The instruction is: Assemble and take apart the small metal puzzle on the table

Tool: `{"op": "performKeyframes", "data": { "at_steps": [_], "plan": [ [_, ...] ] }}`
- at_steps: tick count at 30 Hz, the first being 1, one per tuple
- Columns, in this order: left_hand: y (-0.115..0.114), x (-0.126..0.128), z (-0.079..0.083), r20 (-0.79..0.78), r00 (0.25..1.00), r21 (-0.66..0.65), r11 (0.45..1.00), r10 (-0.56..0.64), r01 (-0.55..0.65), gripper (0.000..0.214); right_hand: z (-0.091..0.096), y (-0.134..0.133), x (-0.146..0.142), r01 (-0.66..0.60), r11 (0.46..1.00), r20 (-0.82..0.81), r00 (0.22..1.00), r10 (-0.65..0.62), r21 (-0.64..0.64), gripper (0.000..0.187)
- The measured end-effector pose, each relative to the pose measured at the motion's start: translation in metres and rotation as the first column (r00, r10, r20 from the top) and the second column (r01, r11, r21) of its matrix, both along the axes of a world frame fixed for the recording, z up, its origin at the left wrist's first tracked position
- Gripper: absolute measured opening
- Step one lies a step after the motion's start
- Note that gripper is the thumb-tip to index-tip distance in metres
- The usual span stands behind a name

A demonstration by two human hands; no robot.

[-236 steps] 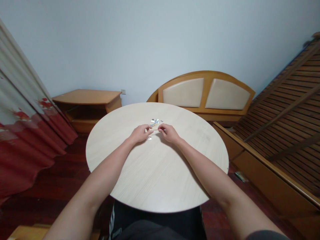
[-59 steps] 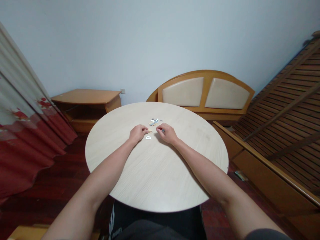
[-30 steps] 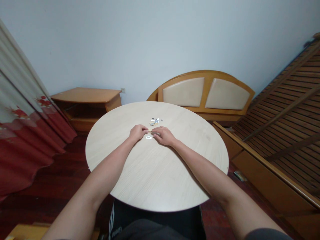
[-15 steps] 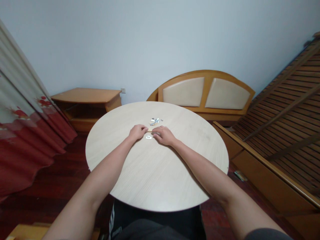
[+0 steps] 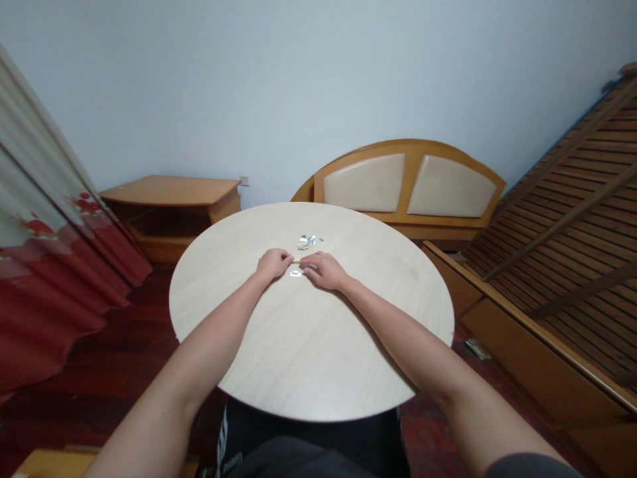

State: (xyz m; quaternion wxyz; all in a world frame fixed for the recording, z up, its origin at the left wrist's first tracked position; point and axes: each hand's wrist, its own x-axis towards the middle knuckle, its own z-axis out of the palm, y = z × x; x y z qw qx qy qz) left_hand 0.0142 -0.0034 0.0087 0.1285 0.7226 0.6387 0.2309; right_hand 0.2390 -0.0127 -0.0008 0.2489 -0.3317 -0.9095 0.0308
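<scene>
Between my two hands lies a small yellowish strip (image 5: 297,260), low over the round table (image 5: 318,358). My left hand (image 5: 273,263) pinches its left end with thumb and fingertips. The fingers of my right hand (image 5: 326,269) are bent around its right end, which they partly hide. Just on the near side of the strip rests a small white rectangular piece (image 5: 295,273) with a dark mark, close to my right thumb. Beyond the hands is a little pile of small grey, white and yellowish pieces (image 5: 306,243), too small to name.
One tiny dark piece (image 5: 321,239) lies apart, right of the pile. Behind the table stand a wooden cabinet (image 5: 174,189) and a padded headboard (image 5: 365,182). Wooden slats (image 5: 572,219) lean at the right; a red and white curtain (image 5: 54,259) hangs at the left.
Almost nothing differs. The right fingers have shifted very slightly left along the strip, and the whole view has moved by a hair.
</scene>
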Motion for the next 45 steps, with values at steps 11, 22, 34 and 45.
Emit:
{"op": "performKeyframes", "data": {
  "at_steps": [11,22,34,45],
  "plan": [
    [-0.002,0.003,0.002,-0.039,0.999,-0.015,1.000,0.017,-0.017,0.027,0.002,0.000,-0.001,-0.007,1.000,-0.026,1.000,0.006,-0.024,0.024],
    [-0.004,0.004,0.004,-0.063,0.998,-0.003,1.000,0.010,-0.010,0.028,0.008,-0.006,-0.003,0.014,0.997,-0.029,0.999,-0.016,-0.070,0.029],
    [0.000,-0.003,0.003,-0.016,0.997,-0.003,0.997,-0.079,0.079,0.031,0.002,-0.006,-0.003,0.000,1.000,-0.017,1.000,0.000,-0.017,0.033],
    [0.003,-0.012,0.001,0.137,0.974,0.004,0.983,-0.181,0.182,0.027,-0.022,0.040,0.040,0.475,0.871,-0.170,0.855,-0.490,-0.125,0.045]
  ]
}}
